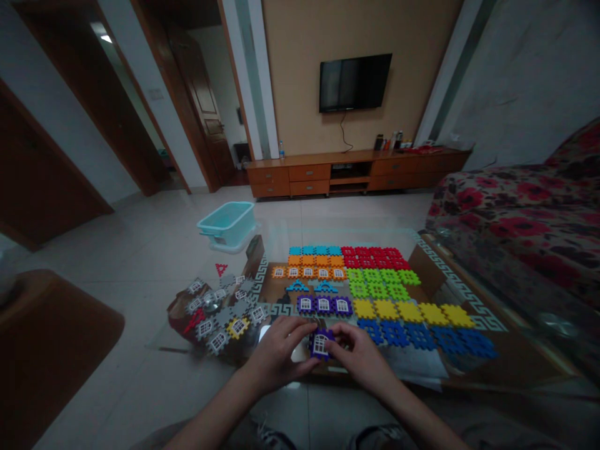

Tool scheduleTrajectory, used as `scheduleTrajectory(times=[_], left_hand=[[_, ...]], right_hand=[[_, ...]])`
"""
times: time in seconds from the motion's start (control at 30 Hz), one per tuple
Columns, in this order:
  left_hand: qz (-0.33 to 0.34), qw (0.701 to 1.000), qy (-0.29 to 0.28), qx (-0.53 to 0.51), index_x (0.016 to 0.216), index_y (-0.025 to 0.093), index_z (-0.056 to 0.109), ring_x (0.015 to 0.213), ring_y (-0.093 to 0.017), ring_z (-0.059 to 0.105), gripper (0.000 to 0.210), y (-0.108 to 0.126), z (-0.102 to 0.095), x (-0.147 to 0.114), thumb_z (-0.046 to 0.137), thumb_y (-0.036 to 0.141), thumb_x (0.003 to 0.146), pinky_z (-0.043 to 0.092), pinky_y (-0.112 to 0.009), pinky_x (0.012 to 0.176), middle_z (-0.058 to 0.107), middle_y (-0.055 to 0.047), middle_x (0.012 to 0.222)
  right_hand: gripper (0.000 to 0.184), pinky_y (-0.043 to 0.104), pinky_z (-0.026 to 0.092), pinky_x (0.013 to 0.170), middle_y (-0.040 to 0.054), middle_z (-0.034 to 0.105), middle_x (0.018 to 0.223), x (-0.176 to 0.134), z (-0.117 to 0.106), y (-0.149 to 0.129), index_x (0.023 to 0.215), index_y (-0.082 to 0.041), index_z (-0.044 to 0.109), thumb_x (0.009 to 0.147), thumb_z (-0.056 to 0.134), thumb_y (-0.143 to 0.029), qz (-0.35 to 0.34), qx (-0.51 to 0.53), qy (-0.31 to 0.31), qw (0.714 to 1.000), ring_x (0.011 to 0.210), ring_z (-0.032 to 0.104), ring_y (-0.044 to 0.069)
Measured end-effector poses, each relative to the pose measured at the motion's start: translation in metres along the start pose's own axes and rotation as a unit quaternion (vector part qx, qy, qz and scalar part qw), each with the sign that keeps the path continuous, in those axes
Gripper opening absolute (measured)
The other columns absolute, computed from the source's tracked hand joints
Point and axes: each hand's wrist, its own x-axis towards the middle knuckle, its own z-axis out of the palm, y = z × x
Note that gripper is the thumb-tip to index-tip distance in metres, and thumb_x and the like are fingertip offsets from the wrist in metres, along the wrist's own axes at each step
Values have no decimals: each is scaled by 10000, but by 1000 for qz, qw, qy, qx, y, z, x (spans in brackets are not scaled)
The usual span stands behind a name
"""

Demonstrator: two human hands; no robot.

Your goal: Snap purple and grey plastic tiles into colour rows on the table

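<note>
Between my two hands, near the front edge of the glass table, is a purple building tile (320, 344) with a white window insert. My left hand (285, 347) grips its left side, with the fingers over the top edge and the thumb low. On the right edge, my right hand (359, 353) pinches the same tile with thumb and curled fingers. Just beyond it lies a row of purple window tiles (324, 304). Two light-blue arch pieces (325, 286) sit behind that row. Blue tiles (394, 333) lie to the right of my right hand.
Yellow (385, 309), green (379, 290), red (371, 257) and orange tiles (308, 273) lie in rows on the glass table (304, 234). Grey tiles (240, 307) are piled at left. A turquoise bin (229, 224) stands on the floor; a flowered sofa (525, 206) is at right.
</note>
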Motion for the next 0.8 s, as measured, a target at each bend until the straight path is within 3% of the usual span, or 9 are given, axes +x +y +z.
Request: scheduleTrajectory(times=[0.57, 0.7, 0.8], left_hand=[[-14, 999, -42, 18, 1273, 223, 579, 1028, -256, 615, 486, -23, -4, -2, 707, 267, 806, 521, -404, 877, 663, -101, 1154], [-67, 997, -27, 16, 1282, 223, 581, 1029, -242, 614, 443, -46, -18, 0, 682, 316, 860, 518, -396, 887, 645, -97, 1135], [-128, 990, -47, 27, 1270, 241, 600, 1016, -234, 619, 406, -64, -27, 2, 670, 337, 882, 514, -388, 886, 638, -78, 1116]], right_hand=[[248, 303, 455, 683, 40, 679, 796, -4, 5, -2, 908, -175, 668, 818, 624, -402, -11, -29, -8, 999, 742, 608, 198], [215, 288, 447, 682, 33, 677, 802, -7, 6, 0, 940, -184, 691, 826, 626, -355, 1, -52, -45, 998, 757, 610, 192], [150, 276, 435, 675, 35, 687, 817, -13, 9, 1, 910, -183, 699, 828, 619, -281, -6, -79, -87, 993, 766, 613, 185]])
